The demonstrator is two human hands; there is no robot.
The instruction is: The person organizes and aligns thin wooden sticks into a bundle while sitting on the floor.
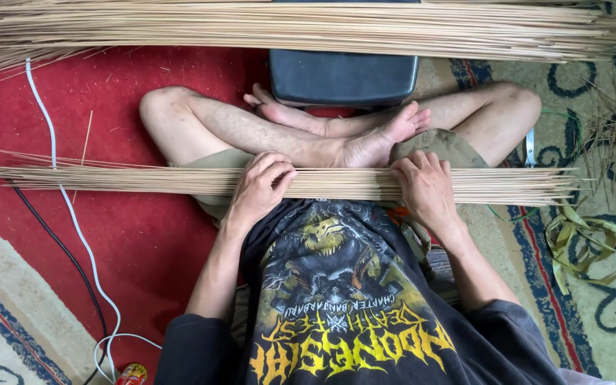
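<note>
Hands on stick bundle, floor both sides

From my feed, the lower middle of the frame is filled by my black T-shirt, printed with a large yellow and grey graphic: a skull-like figure up top and jagged yellow lettering beneath. Its short dark sleeves end above the elbows at the lower left and lower right, so my forearms are bare. My left hand and right hand wear no gloves, rings or watch. In the centre, khaki-olive shorts cover my thighs. My legs have dark hair, and my feet are bare, without socks or shoes.
</note>
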